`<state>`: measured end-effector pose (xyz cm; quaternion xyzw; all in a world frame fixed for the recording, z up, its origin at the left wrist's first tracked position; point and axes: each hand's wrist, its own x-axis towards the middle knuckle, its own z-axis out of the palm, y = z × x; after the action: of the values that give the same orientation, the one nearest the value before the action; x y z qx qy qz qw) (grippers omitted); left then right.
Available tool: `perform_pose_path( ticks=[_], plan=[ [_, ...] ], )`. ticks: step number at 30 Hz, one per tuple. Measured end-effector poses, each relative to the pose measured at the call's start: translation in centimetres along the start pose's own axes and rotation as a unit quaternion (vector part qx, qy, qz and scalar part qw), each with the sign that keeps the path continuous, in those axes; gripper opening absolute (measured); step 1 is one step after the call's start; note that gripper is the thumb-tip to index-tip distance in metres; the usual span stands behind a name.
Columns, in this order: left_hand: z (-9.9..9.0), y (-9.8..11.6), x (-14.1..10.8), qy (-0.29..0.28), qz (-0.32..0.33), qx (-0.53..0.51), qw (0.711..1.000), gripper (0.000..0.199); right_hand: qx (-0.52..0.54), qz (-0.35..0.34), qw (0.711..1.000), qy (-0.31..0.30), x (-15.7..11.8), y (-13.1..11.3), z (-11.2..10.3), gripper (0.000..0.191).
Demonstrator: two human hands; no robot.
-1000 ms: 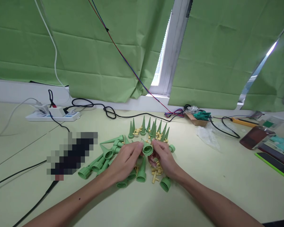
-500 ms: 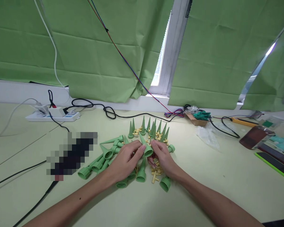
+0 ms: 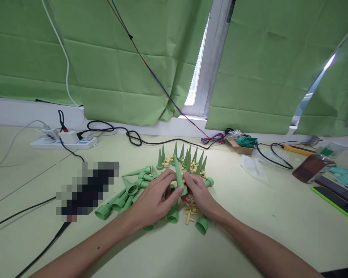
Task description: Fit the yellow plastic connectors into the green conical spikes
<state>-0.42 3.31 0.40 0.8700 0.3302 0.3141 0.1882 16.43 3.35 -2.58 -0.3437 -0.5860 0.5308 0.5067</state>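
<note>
A green plastic watering spike [image 3: 178, 173] stands between my two hands, its point up and leaning slightly left. My left hand [image 3: 158, 195] grips it from the left, with the thumb across its lower part. From the right, my right hand [image 3: 198, 189] pinches it near the wide end; whether a small yellow part is also between those fingers is hidden. Loose green spikes [image 3: 120, 202] lie in a heap beside my left hand. Below my right hand are several yellow T-shaped valves [image 3: 189, 216]. Behind the hands, several spikes [image 3: 188, 156] stand upright with yellow valves at them.
A blurred dark object [image 3: 88, 191] with a cable lies at left. A white power strip [image 3: 63, 143] sits at the back left. A small cardboard box [image 3: 240, 148] with green ties, a plastic bag [image 3: 253, 168], a brown bottle [image 3: 311, 168] and a green-edged phone [image 3: 336, 204] are on the right.
The held spike has turned more upright, and its open wide end no longer faces me. My left hand's thumb has shifted slightly right and down; my right hand has hardly moved.
</note>
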Motion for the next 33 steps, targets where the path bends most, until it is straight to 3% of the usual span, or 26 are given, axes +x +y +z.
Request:
perform_pose_path(
  ticks=[16, 21, 28, 33],
  plan=[
    [0.1, -0.1, 0.0, -0.016, 0.010, 0.014, 1.000, 0.013, -0.024, -0.027, 0.999, 0.011, 0.0, 0.4, 0.0, 0.058],
    [0.1, -0.4, -0.1, -0.026, 0.024, 0.024, 0.999, 0.020, -0.034, -0.020, 0.999, 0.027, 0.0, 0.3, 0.0, 0.059],
    [0.5, -1.8, -0.5, -0.015, 0.106, 0.115, 0.988, 0.039, -0.048, 0.002, 0.998, 0.029, -0.1, -0.3, 0.3, 0.060],
    [0.6, -2.1, -0.5, 0.011, 0.094, 0.149, 0.984, 0.040, -0.066, -0.013, 0.997, 0.043, -0.2, -0.5, 0.3, 0.060]
  ],
)
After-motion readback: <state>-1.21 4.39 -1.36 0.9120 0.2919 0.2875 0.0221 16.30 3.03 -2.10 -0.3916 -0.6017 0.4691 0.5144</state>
